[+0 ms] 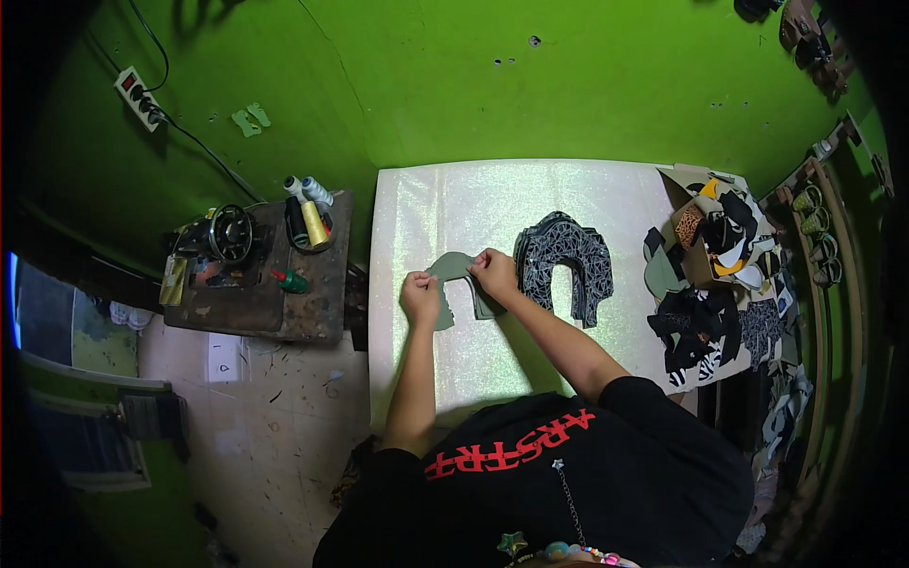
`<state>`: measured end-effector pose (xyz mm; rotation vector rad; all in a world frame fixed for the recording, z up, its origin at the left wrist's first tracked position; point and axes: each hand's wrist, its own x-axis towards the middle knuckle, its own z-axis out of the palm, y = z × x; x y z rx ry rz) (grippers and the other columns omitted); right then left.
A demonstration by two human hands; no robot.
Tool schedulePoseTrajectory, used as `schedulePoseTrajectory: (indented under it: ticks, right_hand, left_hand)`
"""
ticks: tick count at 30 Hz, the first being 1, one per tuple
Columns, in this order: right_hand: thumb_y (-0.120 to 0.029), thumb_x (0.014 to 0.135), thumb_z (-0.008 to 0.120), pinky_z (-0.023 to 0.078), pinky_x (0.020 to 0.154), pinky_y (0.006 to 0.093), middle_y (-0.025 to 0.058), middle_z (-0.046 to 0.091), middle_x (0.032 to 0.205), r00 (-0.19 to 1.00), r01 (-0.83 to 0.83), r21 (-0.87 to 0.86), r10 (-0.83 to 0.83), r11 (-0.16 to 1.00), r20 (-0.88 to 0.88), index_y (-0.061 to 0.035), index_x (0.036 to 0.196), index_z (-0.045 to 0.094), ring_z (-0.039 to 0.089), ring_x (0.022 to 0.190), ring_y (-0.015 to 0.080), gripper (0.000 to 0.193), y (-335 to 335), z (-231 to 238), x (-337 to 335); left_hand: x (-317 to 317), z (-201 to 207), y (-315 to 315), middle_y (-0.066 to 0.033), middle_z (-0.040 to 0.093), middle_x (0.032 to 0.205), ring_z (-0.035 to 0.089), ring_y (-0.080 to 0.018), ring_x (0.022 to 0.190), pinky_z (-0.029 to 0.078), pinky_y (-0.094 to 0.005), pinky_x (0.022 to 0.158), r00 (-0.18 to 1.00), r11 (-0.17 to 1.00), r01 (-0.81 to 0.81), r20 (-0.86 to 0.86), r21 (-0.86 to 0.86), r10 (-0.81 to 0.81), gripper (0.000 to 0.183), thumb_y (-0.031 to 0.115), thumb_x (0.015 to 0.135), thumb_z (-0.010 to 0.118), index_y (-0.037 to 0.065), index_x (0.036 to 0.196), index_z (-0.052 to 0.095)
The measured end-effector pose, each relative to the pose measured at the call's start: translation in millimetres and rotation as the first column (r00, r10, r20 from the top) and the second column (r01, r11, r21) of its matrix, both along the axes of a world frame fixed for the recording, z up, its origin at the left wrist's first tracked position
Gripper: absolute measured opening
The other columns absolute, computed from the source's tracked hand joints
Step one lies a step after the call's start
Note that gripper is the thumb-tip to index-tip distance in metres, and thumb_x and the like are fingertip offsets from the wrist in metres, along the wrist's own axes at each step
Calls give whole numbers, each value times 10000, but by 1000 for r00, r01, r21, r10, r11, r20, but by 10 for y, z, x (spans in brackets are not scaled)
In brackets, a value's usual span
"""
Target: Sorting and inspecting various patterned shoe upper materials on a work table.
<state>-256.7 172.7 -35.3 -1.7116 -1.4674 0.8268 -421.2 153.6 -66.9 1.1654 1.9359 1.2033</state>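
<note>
A horseshoe-shaped grey-green cut piece point(451, 264) lies over the pale shimmering tabletop point(454, 194), with its two legs toward me. My left hand point(419, 295) pinches its left side between thumb and fingers. On the upper right of its curve, my right hand point(493, 272) grips the edge. A second layer seems to show under the right leg, but I cannot tell how many pieces are there. Just right of my right hand sits a stack of black horseshoe-shaped pieces point(589, 258) with a white line pattern, legs also toward me.
An open cardboard box point(698, 262) overflows with fabric scraps at the table's right; dark scraps point(696, 331) lie before it. Left of the table, a worn wooden stand point(317, 317) holds a sewing machine point(227, 237), thread cones point(313, 225) and a green bottle point(292, 281). Sandals point(814, 222) hang on a rack.
</note>
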Motion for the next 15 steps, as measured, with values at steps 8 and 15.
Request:
schedulePoseTrajectory:
  ticks: [8, 15]
  right_hand:
    - [-126, 605, 737, 454, 550, 333, 110, 569, 594, 973, 65, 247, -116, 967, 197, -7, 697, 560, 561, 544, 244, 232, 3, -49, -29]
    - [-145, 606, 747, 433, 539, 339, 116, 541, 567, 997, 50, 8, -51, 999, 62, -11, 642, 507, 535, 531, 242, 277, 12, -5, 19]
  left_hand:
    - [34, 65, -38, -67, 575, 693, 563, -197, 640, 451, -308, 621, 985, 998, -15, -172, 66, 26, 204, 117, 670, 692, 39, 790, 546]
    - [42, 128, -40, -70, 535, 706, 529, -218, 661, 436, -336, 631, 999, 996, 23, -22, -89, -25, 226, 141, 687, 681, 44, 833, 537]
